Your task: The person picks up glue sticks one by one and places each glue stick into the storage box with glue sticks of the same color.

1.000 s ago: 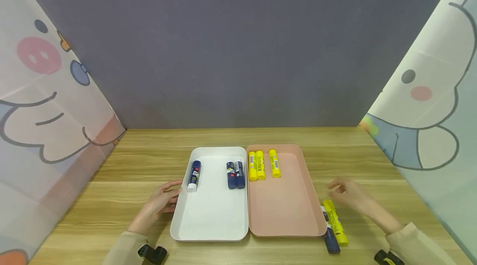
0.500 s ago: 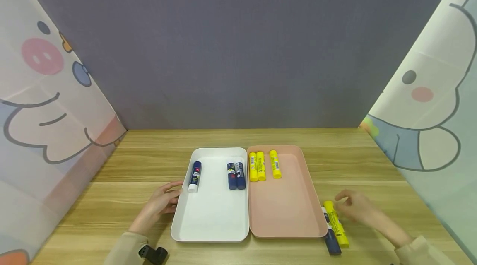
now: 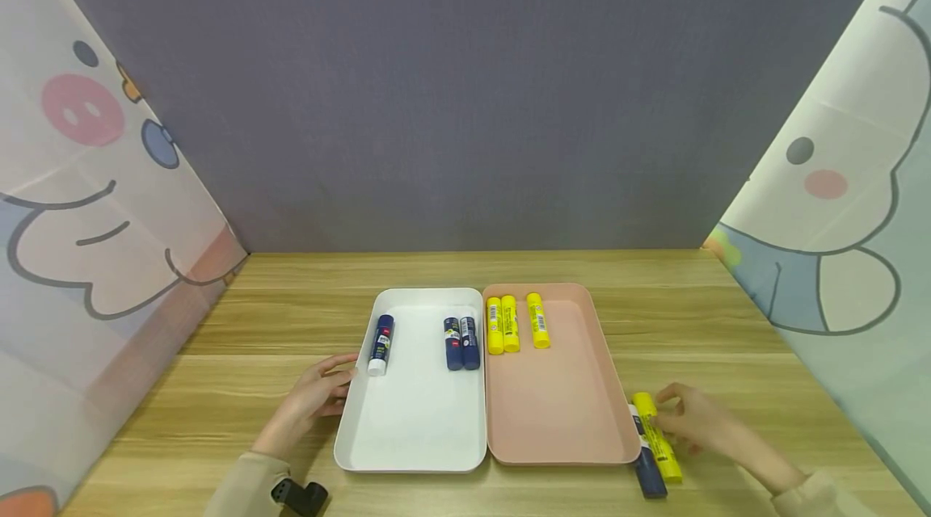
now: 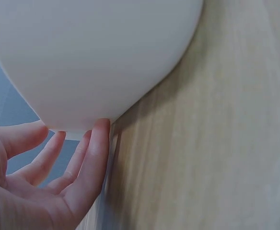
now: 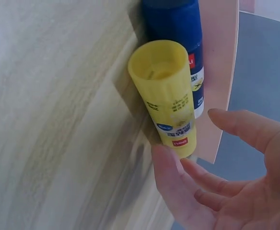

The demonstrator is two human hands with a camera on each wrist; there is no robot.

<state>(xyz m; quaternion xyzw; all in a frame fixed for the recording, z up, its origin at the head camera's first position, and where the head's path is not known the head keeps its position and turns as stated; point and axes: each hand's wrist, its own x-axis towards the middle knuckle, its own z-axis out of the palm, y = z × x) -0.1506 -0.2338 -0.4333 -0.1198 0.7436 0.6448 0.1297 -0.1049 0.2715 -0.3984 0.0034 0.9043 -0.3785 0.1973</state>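
My left hand is at the left side of the white tray. In the left wrist view its fingertips touch the tray's outer wall. To the right of the pink tray, a yellow glue stick lies beside a navy glue stick with a white end. My right hand is just right of the yellow one. The right wrist view has thumb and fingers spread around the near end of that yellow glue stick, with a gap at the thumb.
Inside the white tray are one navy glue stick at the left and a navy pair at the right. Three yellow glue sticks lie at the back of the pink tray. A grey panel stands behind the wooden table.
My right hand has come down and toward the yellow glue stick by the pink tray, its fingers now overlapping the stick's edge. My left hand stays at the white tray.
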